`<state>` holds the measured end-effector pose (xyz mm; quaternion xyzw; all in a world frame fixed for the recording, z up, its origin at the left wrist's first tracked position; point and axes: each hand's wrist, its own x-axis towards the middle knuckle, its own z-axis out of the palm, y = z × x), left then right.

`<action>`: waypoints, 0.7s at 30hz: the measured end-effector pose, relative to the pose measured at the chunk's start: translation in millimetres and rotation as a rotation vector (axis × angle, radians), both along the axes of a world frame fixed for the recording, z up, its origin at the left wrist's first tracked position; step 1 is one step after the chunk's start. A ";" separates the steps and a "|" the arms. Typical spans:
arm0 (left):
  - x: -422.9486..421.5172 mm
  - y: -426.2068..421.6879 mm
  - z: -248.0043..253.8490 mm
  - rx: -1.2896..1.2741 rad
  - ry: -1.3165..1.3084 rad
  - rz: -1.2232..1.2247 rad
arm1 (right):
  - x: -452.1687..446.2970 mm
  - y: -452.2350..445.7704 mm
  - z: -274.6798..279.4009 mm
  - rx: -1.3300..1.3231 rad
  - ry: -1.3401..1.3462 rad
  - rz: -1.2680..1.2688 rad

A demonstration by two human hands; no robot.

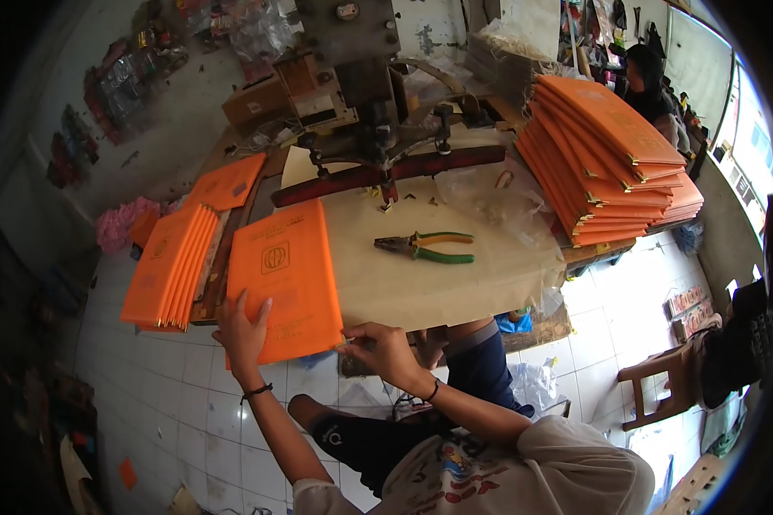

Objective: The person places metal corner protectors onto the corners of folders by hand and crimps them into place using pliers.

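An orange folder (pixel 283 257) with gold print lies on the left of the worktable, its lower end over the front edge. My left hand (pixel 245 333) grips this folder by its lower left side, thumb on the cover. At the lower right corner, my right hand (pixel 385 354) pinches a small gold metal corner piece (pixel 343 338) against the folder; the fingertips partly hide it. Pliers (pixel 425 246) with green and orange handles rest on the brown paper (pixel 378 296) to the right. Several small metal corners (pixel 410 197) are scattered beyond the pliers.
A press machine (pixel 374 129) with a dark red bar stands behind the paper. Orange folders with gold corners are piled high at the right (pixel 593 172); more are stacked at the left (pixel 167 266). A plastic bag (pixel 498 197) lies near the right pile. Another person (pixel 648 86) is at the back right.
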<state>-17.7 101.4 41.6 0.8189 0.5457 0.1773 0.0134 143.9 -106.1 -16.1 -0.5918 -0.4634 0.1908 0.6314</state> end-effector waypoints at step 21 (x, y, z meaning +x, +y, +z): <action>4.7 -1.5 -10.9 -0.004 -0.080 0.060 | -2.3 5.1 4.4 0.019 -0.067 -0.099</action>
